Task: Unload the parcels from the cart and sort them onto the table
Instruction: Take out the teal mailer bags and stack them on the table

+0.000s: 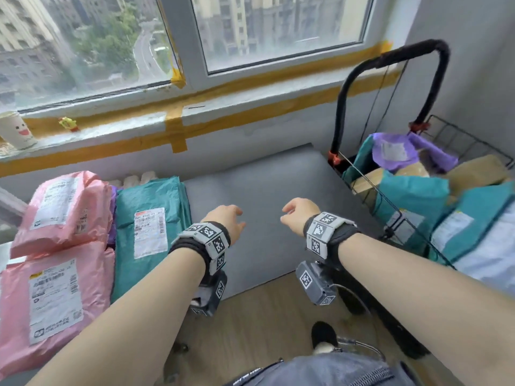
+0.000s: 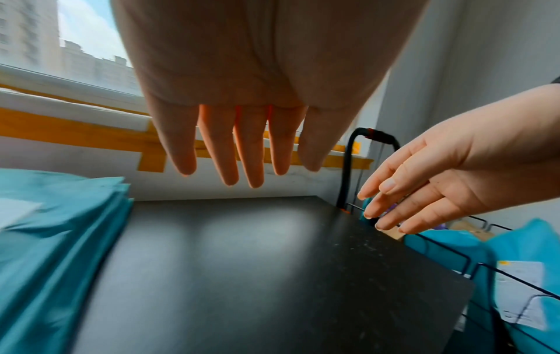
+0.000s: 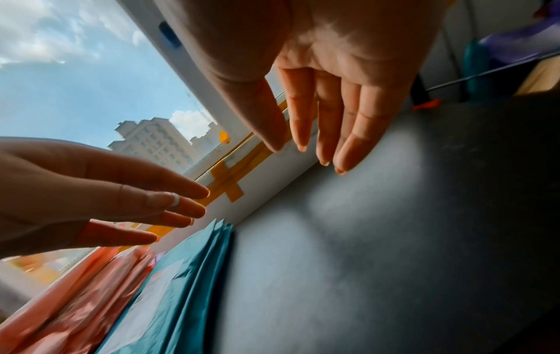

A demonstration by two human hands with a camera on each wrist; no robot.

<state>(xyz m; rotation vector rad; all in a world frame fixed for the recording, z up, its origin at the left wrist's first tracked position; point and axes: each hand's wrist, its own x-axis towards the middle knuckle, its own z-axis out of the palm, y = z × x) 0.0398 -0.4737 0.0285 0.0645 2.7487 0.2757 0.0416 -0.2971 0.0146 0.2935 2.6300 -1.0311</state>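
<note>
Both the left hand [image 1: 228,218] and right hand [image 1: 299,214] are held spread and empty at frame centre. Remaining parcels [image 1: 412,190] sit in the cart [image 1: 390,232], right of frame; the topmost should be lifted two-handed.

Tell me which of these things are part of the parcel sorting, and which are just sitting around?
Part of the job:
- cart
- teal parcels in the cart
- purple parcel
- pink parcels and teal stack, already on the table
- left hand and right hand, both empty

Just lying about:
- paper cup
- yellow toy on the sill
</note>
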